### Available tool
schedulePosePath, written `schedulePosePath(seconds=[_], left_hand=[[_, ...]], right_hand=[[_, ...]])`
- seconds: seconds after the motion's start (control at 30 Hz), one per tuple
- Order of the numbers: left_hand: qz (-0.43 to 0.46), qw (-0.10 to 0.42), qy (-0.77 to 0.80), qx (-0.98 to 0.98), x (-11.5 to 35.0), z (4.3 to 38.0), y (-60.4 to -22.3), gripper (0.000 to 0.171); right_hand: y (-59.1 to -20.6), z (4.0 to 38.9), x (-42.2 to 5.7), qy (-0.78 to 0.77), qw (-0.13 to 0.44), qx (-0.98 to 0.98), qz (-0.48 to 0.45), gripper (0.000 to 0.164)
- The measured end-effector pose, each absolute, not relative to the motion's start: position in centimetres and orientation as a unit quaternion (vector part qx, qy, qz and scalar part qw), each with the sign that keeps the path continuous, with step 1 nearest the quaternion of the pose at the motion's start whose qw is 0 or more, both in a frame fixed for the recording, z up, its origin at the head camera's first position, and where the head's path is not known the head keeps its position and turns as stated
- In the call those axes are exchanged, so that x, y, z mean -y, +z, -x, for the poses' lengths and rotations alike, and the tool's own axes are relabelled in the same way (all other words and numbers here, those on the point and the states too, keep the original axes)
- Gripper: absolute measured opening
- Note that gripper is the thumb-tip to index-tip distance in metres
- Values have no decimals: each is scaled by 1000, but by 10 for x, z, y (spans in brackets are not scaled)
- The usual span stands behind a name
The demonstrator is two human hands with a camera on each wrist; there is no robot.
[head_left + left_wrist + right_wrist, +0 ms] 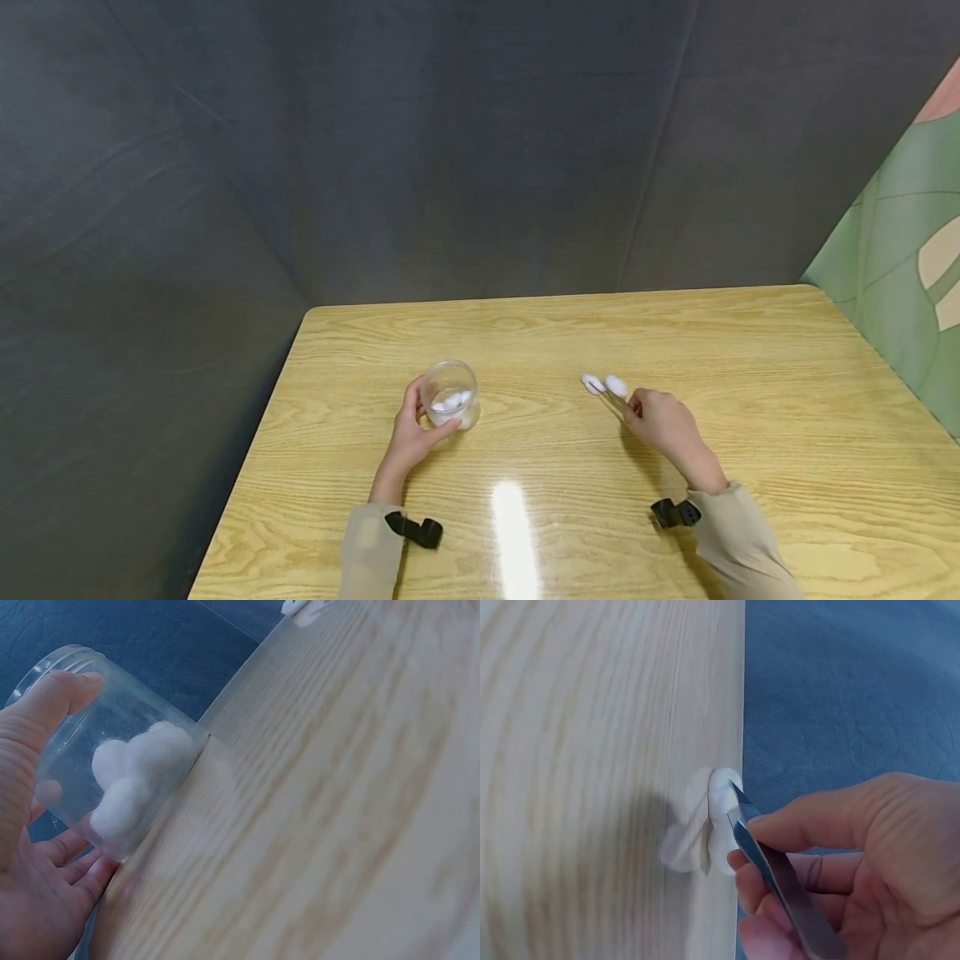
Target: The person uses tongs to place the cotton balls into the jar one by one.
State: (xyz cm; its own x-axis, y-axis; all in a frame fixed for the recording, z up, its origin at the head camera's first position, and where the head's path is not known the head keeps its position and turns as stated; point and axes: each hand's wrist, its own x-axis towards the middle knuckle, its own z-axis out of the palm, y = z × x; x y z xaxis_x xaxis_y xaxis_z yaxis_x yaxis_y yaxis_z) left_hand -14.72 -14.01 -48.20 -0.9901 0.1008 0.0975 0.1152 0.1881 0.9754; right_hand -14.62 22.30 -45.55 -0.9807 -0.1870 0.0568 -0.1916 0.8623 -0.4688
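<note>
My left hand grips a clear, open-topped jar around its side, thumb near the rim. Several white cotton balls lie at the bottom of the jar, which stands upright on the table. To the right, my right hand pinches metal tweezers between thumb and fingers. Their two tips are parted and overlap a cotton ball in the right wrist view. A second cotton ball lies right beside it on the table.
The wooden table has a glossy surface with a bright light reflection near the front. Dark cloth hangs behind its far edge and on the left. A green patterned surface borders the right side.
</note>
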Motion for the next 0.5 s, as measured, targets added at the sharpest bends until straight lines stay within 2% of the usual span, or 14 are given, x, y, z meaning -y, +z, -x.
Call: schedulePosePath(seconds=[0.2, 0.5], left_hand=[[72, 8, -633, 770, 140, 147, -481, 80], [70, 4, -632, 772, 140, 147, -481, 80]], right_hand=[[-456, 146, -222, 231, 22, 967, -107, 14], [-456, 144, -220, 242, 43, 964, -103, 12]])
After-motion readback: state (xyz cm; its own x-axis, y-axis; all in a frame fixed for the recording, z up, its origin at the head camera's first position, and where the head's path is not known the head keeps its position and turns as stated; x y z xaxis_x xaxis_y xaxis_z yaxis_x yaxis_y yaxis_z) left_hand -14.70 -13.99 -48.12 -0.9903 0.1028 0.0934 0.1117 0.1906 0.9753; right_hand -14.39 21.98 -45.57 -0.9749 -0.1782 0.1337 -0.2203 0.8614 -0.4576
